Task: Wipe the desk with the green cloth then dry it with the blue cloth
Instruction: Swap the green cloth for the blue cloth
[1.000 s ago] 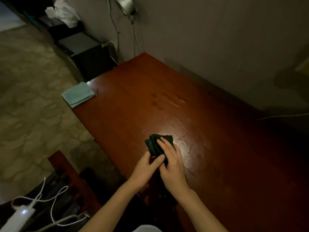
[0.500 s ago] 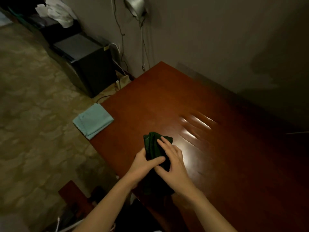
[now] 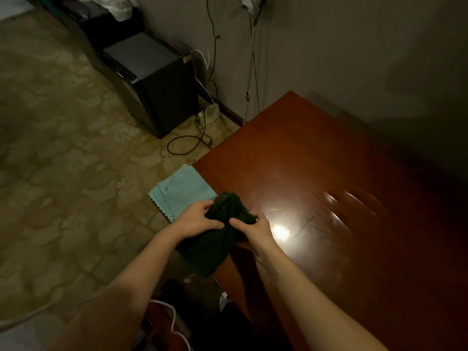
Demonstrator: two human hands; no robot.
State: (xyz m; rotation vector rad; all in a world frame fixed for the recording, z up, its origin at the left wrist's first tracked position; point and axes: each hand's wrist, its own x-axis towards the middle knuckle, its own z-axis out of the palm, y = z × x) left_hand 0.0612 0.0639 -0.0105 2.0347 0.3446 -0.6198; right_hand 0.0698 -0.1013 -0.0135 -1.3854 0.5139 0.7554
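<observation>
Green cloth (image 3: 222, 231) is bunched between both hands at the desk's (image 3: 329, 173) near-left edge, its lower part hanging off the side. Left hand (image 3: 195, 220) and right hand (image 3: 255, 230) each have fingers curled into the fabric. It looks soft, light and limp, so gather it into a pad and press from above. Blue cloth (image 3: 181, 192) lies flat just beside, overhanging the corner. Glossy wood glares under lamplight; cables trail across the patterned floor (image 3: 63, 160).

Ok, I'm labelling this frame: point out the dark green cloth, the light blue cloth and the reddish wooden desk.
dark green cloth (image 3: 222, 211), head view, bunched top.
light blue cloth (image 3: 181, 192), head view, flat middle.
reddish wooden desk (image 3: 329, 160), head view, bare top.
</observation>
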